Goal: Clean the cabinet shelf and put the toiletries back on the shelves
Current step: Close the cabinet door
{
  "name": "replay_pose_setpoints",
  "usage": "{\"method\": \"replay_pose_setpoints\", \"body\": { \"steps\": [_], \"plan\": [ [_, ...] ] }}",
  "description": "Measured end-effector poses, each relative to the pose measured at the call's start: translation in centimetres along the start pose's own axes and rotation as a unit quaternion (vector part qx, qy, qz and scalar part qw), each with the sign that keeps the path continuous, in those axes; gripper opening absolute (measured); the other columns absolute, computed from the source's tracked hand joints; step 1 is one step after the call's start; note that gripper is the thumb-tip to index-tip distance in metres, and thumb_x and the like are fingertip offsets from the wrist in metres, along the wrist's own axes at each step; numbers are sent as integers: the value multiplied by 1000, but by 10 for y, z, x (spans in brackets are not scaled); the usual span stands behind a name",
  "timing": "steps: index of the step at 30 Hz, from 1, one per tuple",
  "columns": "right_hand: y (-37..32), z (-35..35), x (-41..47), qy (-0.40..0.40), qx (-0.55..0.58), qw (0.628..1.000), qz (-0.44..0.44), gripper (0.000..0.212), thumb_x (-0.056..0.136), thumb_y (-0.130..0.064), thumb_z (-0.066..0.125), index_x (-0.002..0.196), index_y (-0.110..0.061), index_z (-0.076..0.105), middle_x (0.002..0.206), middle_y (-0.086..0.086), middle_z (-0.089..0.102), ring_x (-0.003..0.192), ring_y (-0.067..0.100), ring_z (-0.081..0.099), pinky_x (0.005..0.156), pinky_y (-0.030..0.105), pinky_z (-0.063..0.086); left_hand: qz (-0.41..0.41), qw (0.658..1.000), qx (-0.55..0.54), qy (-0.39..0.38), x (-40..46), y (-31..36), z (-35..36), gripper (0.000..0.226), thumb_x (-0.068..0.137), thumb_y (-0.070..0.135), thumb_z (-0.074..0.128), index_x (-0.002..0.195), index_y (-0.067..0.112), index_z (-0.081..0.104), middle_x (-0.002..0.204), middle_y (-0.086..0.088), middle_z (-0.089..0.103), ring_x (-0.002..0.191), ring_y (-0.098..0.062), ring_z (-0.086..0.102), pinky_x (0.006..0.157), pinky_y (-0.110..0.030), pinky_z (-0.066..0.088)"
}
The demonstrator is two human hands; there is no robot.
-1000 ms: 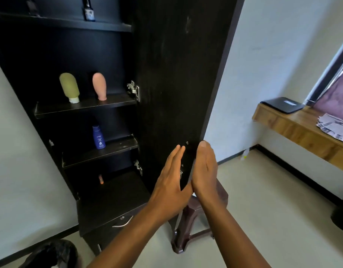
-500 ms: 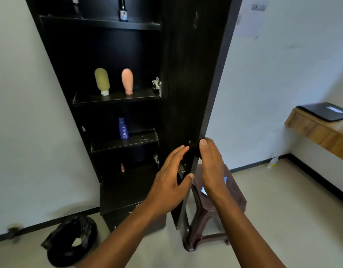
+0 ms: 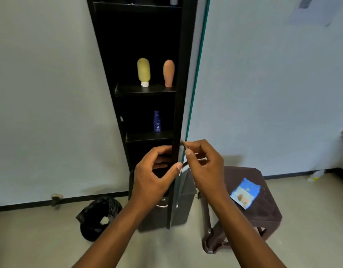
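Head view: both hands meet at the edge of the cabinet door point(image 3: 181, 113), seen nearly edge-on. Left hand point(image 3: 155, 175) curls around that edge, thumb in front; right hand point(image 3: 204, 163) pinches something small beside it. Yellow bottle point(image 3: 143, 71) and peach bottle point(image 3: 168, 72) stand apart on one shelf point(image 3: 128, 90), blue bottle point(image 3: 157, 121) on the shelf below.

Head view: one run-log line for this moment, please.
left hand: grips black cabinet door edge | right hand: pinches door handle | blue bottle: shelved
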State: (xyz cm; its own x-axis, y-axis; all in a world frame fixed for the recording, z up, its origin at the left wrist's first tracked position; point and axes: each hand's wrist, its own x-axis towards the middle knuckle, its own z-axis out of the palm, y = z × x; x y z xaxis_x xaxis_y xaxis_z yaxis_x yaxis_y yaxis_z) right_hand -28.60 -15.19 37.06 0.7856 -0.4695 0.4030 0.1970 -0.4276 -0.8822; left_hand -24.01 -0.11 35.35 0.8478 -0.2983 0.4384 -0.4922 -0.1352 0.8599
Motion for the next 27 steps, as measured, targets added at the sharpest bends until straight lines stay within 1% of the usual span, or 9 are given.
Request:
{"method": "replay_pose_setpoints", "body": {
  "steps": [3,6,10,14,20,22,24,25,27],
  "plan": [
    [-5,27,13,-33,2,999,-7,7,98,-20,70,101,-26,73,92,-16,72,89,10,69,69,14,51,4,999,16,28,15,-18,-29,57,84,33,83,132,43,56,127,23,66,120,-4,64,97,-22,55],
    [-9,60,28,-57,10,998,-4,5,96,-20,73,99,-24,74,86,-16,72,86,6,70,66,12,51,-9,997,49,55,35,-44,-59,74,81,50,81,145,45,44,145,28,52,135,0,52,109,-27,47],
    [-15,108,51,-64,-10,998,-7,5,94,-21,75,94,-26,72,83,-13,72,82,3,70,69,12,53,-37,997,37,60,74,-74,-95,84,80,72,64,153,46,32,159,26,36,146,0,38,120,-37,38],
    [-18,151,74,-50,-53,997,-18,9,94,-24,75,90,-29,68,79,-13,70,79,3,68,67,16,53,-62,997,-2,52,127,-94,-124,94,78,88,49,158,47,21,166,25,22,153,-2,25,125,-45,29],
    [-20,198,99,-6,-141,989,-44,15,95,-25,73,86,-30,62,76,-16,63,78,-1,62,65,7,46,-94,994,-9,48,215,-102,-151,89,82,84,32,160,48,9,170,21,10,157,-9,15,127,-47,22],
    [-21,211,106,7,-162,986,-44,16,95,-25,73,87,-30,60,77,-16,62,72,1,61,64,7,46,-62,997,24,35,237,-104,-156,80,90,78,27,161,48,3,171,23,2,158,-7,9,128,-48,18],
    [-22,222,112,18,-173,983,-53,18,96,-25,72,87,-31,57,76,-16,59,68,1,59,63,7,46,4,997,78,25,256,-107,-161,73,98,71,24,160,47,-4,170,25,-4,158,-4,5,129,-49,17],
    [-22,226,116,21,-175,983,-58,20,95,-24,72,86,-31,56,74,-16,57,67,1,58,63,7,46,29,996,85,17,265,-107,-163,72,99,71,23,160,47,-5,170,27,-3,158,-3,6,129,-50,19],
    [-21,233,122,23,-179,982,-59,23,95,-23,72,85,-32,54,72,-18,54,65,1,57,60,7,44,46,998,40,2,279,-102,-165,75,95,79,22,161,48,2,169,27,6,157,-2,13,127,-50,24]
  ]
}}
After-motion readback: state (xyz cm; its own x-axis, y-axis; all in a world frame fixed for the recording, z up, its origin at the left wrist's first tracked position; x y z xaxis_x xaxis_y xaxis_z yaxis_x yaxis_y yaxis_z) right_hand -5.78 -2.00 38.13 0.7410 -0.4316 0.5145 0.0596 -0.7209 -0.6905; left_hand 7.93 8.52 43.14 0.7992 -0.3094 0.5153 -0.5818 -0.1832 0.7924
